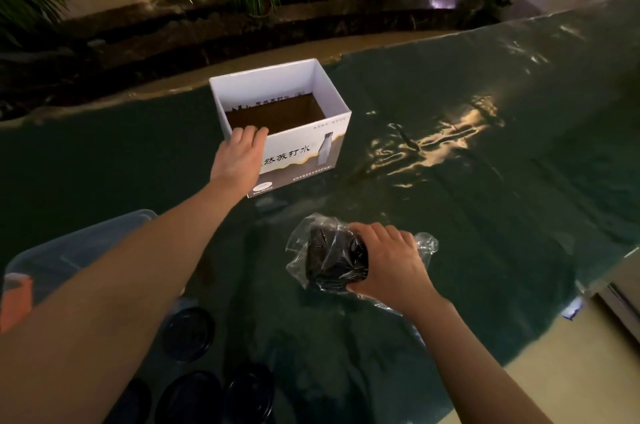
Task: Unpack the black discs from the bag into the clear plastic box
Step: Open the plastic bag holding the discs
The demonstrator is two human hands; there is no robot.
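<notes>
Crinkly clear bag (424, 243) of black discs (334, 259) is lying at lower centre, right hand (389, 264) clamping the stack; left hand (240, 157) is resting flat-fingered on the cardboard box (311, 84). Slippery film, likely light, stiff discs: gripping the stack's sides looks best.

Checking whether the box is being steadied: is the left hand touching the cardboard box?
Touching. The head view shows the left hand laid on the cardboard box's near wall, fingers resting over its top rim.
</notes>
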